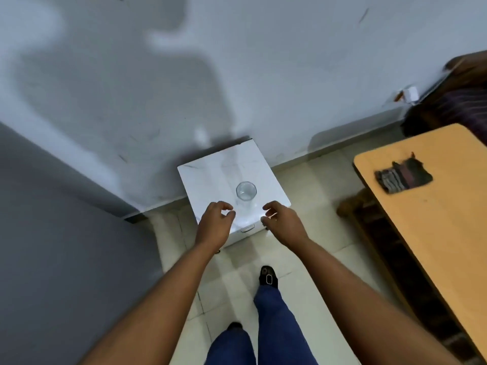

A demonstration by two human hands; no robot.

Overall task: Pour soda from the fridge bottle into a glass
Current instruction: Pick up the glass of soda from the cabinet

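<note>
A clear empty glass (246, 191) stands upright on top of a small white cabinet (205, 177) against the wall. My left hand (214, 223) hovers just left of and below the glass, fingers loosely curled, holding nothing. My right hand (283, 222) hovers to the right of the glass in the same loose curl, also holding nothing. Neither hand touches the glass. No soda bottle is in view.
A grey surface (52, 246) fills the left side. A wooden table (434, 219) with a dark folded cloth (403, 176) stands at the right, with dark items (453, 101) behind it. My legs (274, 325) stand on the tiled floor.
</note>
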